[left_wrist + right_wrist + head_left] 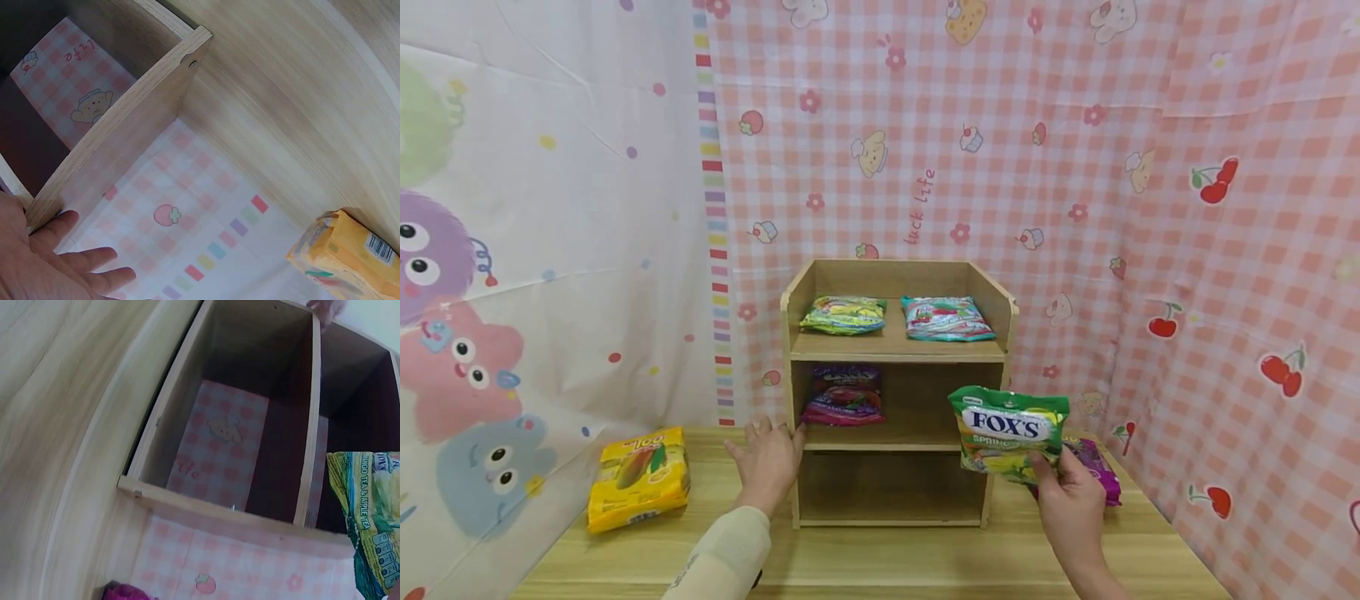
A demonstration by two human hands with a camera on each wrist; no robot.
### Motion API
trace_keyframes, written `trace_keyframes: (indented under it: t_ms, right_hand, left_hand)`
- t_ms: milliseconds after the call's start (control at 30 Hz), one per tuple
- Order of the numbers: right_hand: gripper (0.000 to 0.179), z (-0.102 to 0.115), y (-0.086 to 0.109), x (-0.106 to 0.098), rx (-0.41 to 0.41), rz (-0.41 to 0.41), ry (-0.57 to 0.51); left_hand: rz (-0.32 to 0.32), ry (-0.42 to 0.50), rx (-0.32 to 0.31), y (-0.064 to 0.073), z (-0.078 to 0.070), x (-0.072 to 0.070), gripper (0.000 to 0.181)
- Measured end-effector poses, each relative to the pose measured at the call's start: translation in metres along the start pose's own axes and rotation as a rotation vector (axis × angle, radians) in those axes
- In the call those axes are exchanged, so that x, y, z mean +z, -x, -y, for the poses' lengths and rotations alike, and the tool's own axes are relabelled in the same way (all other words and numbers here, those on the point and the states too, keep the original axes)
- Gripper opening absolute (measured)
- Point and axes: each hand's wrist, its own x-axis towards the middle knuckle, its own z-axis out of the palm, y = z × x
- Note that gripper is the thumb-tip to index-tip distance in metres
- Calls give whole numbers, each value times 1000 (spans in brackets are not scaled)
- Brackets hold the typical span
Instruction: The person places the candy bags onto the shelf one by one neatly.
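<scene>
My right hand [1072, 504] pinches the lower right corner of a green FOX'S candy bag [1003, 421], held up in front of the right side of a wooden shelf [895, 358]. In the right wrist view the bag [375, 519] is at the right edge, level with a compartment. My left hand [769, 462] is at the shelf's left side, fingers spread, touching its edge near the middle board. A yellow-green candy bag [844, 316] and a teal one [947, 319] lie on the top tier. A purple candy bag [846, 395] sits at the left of the middle tier.
A yellow packet with a mango picture [638, 481] lies on the wooden table [880, 567] to the left. Partly behind my right hand is another purple packet [1093, 468]. Printed curtains [925, 150] hang close behind and on both sides.
</scene>
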Motion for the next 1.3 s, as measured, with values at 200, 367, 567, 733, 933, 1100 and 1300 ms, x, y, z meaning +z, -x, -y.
trace_keyframes:
  t_ms: [200,367,567,733,933,1100,1300]
  right_hand:
    - [16,5,4,14,49,94,5]
    - [12,10,6,25,103,183,30]
    - [10,11,5,40,143,251,16]
    - [11,13,0,51,241,317,-9]
    - [25,16,-9,64,403,367,-73]
    - [29,12,-21,72,545,407,-109]
    - [54,8,-34,74,657,492,-126]
  left_hand:
    - [-3,1,-1,0,1,1,45]
    - [-2,3,-1,0,1,1,45]
    - [0,-2,3,0,2,2,45]
    - [0,-3,3,0,2,1,45]
    - [0,-2,9,2,1,-1,43]
    - [4,-1,8,2,0,-2,43]
    - [4,-11,6,1,0,0,43]
